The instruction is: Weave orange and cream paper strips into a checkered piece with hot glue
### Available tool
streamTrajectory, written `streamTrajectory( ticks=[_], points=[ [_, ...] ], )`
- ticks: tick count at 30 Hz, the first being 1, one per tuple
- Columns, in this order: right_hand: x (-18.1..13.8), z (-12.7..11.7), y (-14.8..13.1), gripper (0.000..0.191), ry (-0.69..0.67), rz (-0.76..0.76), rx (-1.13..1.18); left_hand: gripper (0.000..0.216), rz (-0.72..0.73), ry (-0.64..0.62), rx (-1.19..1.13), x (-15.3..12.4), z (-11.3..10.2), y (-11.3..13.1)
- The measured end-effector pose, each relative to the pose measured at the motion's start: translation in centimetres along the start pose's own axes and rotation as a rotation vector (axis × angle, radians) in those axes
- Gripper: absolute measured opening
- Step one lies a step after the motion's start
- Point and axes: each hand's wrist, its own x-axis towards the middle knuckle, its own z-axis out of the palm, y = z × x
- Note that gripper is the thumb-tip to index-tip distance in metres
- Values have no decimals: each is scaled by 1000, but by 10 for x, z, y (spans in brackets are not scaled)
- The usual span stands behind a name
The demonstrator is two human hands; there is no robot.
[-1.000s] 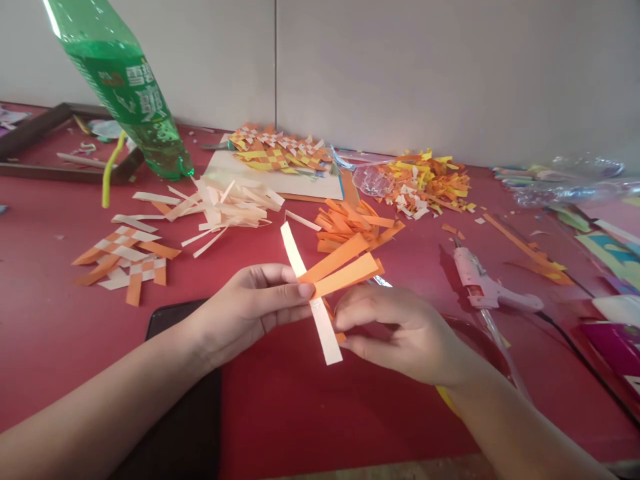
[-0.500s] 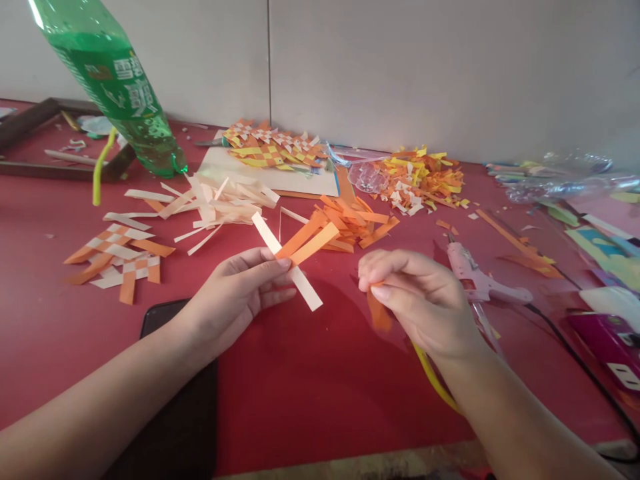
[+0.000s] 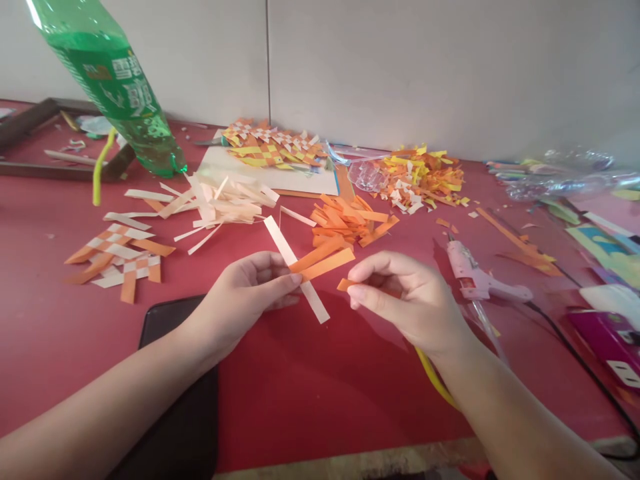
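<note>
Between thumb and fingers, my left hand (image 3: 257, 283) pinches a white paper strip (image 3: 281, 241) crossed by a folded orange paper strip (image 3: 330, 264), whose two arms point right. My right hand (image 3: 400, 293) is closed on another orange paper strip (image 3: 345, 285); only its short end shows past the fingertips, a small gap from the left hand's strips. Beyond the hands lie a pile of loose orange strips (image 3: 345, 220) and a pile of cream strips (image 3: 225, 200). Woven orange and white pieces (image 3: 117, 253) rest on the table to the left.
A green soda bottle (image 3: 120, 93) stands at back left by a dark frame (image 3: 30, 170). Finished woven pieces (image 3: 275, 143) lie on a white board (image 3: 215, 163). Scraps (image 3: 425, 177) are heaped behind. At right are a pink glue gun (image 3: 473, 273) and its cord; a black phone-like slab (image 3: 185, 400) lies under my left arm.
My left hand has shifted slightly right and down with the crossed strips. My right hand has turned and moved a little left, bringing its orange strip's end toward them.
</note>
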Motion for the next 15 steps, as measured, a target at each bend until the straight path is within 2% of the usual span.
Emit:
streamTrajectory(
  ticks=[7,10,15],
  points=[
    [-4,7,-5,7,-45,-129,-282,32,21,3,232,-1,1,-4],
    [-4,10,-5,8,-55,-166,-376,32,13,-14,247,-2,2,-4],
    [-4,14,-3,8,-59,-145,-428,32,4,-28,232,-4,4,-2]
  ],
)
